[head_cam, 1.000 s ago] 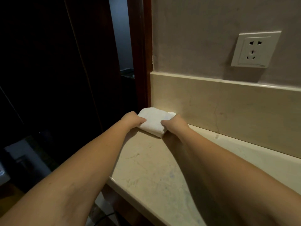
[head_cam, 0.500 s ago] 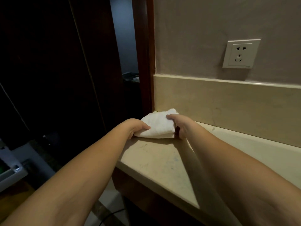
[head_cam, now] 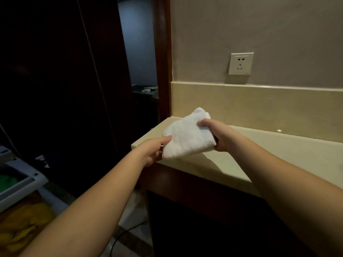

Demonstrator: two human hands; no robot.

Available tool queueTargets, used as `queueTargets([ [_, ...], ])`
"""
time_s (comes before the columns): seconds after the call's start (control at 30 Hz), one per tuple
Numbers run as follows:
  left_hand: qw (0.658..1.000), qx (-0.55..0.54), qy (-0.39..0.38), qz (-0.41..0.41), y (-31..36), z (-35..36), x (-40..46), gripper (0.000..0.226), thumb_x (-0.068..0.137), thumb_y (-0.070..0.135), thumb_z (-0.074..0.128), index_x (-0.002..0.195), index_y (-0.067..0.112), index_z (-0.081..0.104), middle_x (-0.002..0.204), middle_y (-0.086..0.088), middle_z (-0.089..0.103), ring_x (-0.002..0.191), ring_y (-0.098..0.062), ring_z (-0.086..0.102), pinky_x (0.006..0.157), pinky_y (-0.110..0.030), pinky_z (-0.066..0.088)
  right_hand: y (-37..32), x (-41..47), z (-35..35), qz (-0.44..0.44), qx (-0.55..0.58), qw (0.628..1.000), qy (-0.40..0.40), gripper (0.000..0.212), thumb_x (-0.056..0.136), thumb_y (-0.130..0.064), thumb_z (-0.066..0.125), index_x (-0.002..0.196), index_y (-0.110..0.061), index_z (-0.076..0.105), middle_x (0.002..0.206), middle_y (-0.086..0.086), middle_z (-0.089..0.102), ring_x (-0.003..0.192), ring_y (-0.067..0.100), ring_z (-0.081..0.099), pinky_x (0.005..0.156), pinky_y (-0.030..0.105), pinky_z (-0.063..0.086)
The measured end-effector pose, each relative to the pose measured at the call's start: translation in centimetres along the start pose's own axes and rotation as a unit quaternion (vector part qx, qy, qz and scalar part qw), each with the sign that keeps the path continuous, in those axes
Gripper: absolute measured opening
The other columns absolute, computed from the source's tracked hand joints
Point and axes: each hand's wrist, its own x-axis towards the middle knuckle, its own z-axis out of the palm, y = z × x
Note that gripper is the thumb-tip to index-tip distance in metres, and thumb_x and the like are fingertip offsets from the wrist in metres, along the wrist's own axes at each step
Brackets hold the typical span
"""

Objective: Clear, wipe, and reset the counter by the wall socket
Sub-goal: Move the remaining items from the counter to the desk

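Note:
A folded white towel (head_cam: 187,134) is lifted off the beige stone counter (head_cam: 289,153), above its left end. My left hand (head_cam: 155,152) pinches the towel's lower left corner, thumb on top. My right hand (head_cam: 216,135) grips its right edge, thumb on top and fingers curled underneath. The white wall socket (head_cam: 241,63) sits on the grey wall above the backsplash, up and right of the towel.
A dark wooden door frame (head_cam: 161,58) borders the counter's left end, with a dark doorway beyond. A dark cabinet front (head_cam: 213,210) lies under the counter. A grey tray-like frame (head_cam: 20,182) and a cable (head_cam: 126,232) are on the floor at left.
The towel lay in the counter's back left corner; both hands have lifted it off the surface and pulled it toward me. The view has backed away from the wall.

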Motion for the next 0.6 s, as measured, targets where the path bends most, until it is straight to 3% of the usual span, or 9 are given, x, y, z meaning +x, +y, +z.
queueTargets([
  [0.1, 0.997, -0.068, -0.031, 0.009, -2.1, -0.1, -4.6, 0.05, 0.082, 0.04, 0.072, 0.119, 0.009, 0.063, 0.11, -0.009, 0.071, 0.103, -0.025, 0.067, 0.098, -0.04, 0.05, 2.1, -5.4, 0.4, -0.006, 0.025, 0.999, -0.021, 0.045, 0.083, -0.032, 0.063, 0.12, -0.008, 0.053, 0.109, 0.015, 0.069, 0.094, 0.028, 0.07, 0.076, 0.036, 0.055],
  [0.33, 0.969, -0.209, -0.124, -0.034, -8.1, 2.0, -14.1, 0.052, 0.075, 0.03, 0.07, 0.12, 0.005, 0.063, 0.118, -0.014, 0.069, 0.109, -0.029, 0.066, 0.097, -0.046, 0.048, 9.2, -16.9, 1.0, -0.002, 0.143, 0.989, -0.031, 0.022, 0.092, -0.023, 0.05, 0.104, -0.007, 0.061, 0.087, 0.01, 0.072, 0.075, 0.023, 0.07, 0.065, 0.032, 0.059],
  [0.43, 0.959, -0.23, -0.15, -0.068, -10.6, 3.8, -17.4, 0.049, 0.077, 0.027, 0.068, 0.12, 0.004, 0.062, 0.118, -0.016, 0.068, 0.111, -0.031, 0.064, 0.1, -0.047, 0.046, 12.5, -21.3, 0.4, 0.005, 0.188, 0.982, -0.004, 0.023, 0.09, -0.021, 0.051, 0.104, -0.007, 0.062, 0.089, 0.01, 0.072, 0.077, 0.024, 0.071, 0.067, 0.034, 0.059],
  [0.6, 0.948, -0.216, -0.201, -0.117, -13.1, 7.5, -21.3, 0.031, 0.086, 0.02, 0.063, 0.114, 0.004, 0.064, 0.113, -0.018, 0.07, 0.108, -0.033, 0.065, 0.096, -0.049, 0.048, 17.1, -27.4, -1.9, 0.018, 0.221, 0.973, 0.057, 0.043, 0.077, -0.025, 0.06, 0.115, -0.006, 0.06, 0.1, 0.012, 0.072, 0.089, 0.026, 0.07, 0.073, 0.037, 0.059],
])
